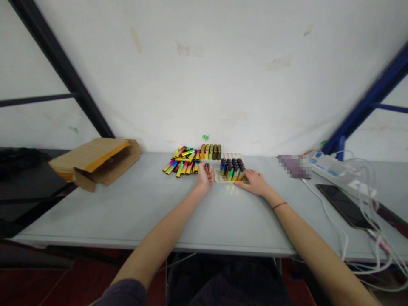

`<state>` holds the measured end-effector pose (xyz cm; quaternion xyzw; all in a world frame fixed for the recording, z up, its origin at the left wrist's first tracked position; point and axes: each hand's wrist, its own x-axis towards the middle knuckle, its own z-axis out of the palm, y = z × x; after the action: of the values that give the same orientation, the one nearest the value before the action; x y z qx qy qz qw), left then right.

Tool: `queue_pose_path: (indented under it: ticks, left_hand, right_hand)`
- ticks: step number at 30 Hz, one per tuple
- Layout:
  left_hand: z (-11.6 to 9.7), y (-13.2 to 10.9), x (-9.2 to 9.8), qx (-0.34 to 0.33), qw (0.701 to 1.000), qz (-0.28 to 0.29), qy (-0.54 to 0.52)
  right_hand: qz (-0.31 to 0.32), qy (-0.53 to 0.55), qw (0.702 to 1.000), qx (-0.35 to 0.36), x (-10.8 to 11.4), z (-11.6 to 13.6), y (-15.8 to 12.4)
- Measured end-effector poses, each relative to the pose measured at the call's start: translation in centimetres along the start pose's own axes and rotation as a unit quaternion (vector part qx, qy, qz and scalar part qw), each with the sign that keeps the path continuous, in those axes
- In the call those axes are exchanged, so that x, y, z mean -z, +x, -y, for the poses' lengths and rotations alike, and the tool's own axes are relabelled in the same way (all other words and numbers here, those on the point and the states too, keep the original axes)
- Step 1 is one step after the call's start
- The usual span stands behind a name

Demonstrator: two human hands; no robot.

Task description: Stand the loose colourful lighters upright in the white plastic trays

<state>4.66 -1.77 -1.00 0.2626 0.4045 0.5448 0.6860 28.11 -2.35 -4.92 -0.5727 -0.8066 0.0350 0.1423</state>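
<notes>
My left hand point(205, 177) is closed around a lighter point(207, 168), its dark top poking out above the fingers. Just right of it stands a white tray point(218, 177) with holes, its right part filled with upright lighters point(235, 170) with black tops and shiny rainbow bodies. My right hand point(254, 182) grips the tray's right front corner, thumb along the front and fingers at the side. Behind and left of my left hand lies a loose pile of colourful lighters point(185, 163). Several yellow, green and brown lighters point(210, 151) stand in rows at the back.
Another white tray point(232, 156) sits behind. An opened brown paper bag point(98, 161) lies at the left of the grey table point(153, 208). To the right are a black phone point(346, 206), a blurred-out device point(295, 166), a power strip point(341, 176) and tangled white cables. A wall stands behind.
</notes>
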Motion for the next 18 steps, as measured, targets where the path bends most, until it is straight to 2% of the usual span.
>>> queue_pose_path:
  ticks: [5, 8, 11, 13, 15, 18]
  left_hand:
    - [0.0, -0.1, 0.1, -0.014, 0.999, -0.029, -0.036]
    - [-0.3, 0.1, 0.3, -0.014, 0.999, -0.014, -0.033]
    - [-0.6, 0.5, 0.6, -0.031, 0.999, 0.004, 0.022]
    - [-0.6, 0.7, 0.8, -0.072, 0.993, 0.004, 0.096]
    - [-0.7, 0.8, 1.1, -0.146, 0.970, 0.020, 0.192]
    - [-0.8, 0.9, 1.7, -0.280, 0.896, 0.077, 0.336]
  right_hand:
    - [0.001, -0.002, 1.000, 0.000, 0.0, 0.0, 0.0]
    - [0.003, -0.004, 1.000, 0.003, 0.0, 0.1, 0.0]
    - [0.000, -0.010, 1.000, 0.004, 0.1, 0.1, -0.1]
    - [-0.004, -0.013, 1.000, 0.003, 0.1, 0.1, -0.1]
    - [-0.007, -0.014, 1.000, 0.004, 0.0, 0.1, -0.1]
    - [-0.009, -0.011, 1.000, 0.010, 0.0, 0.0, -0.1]
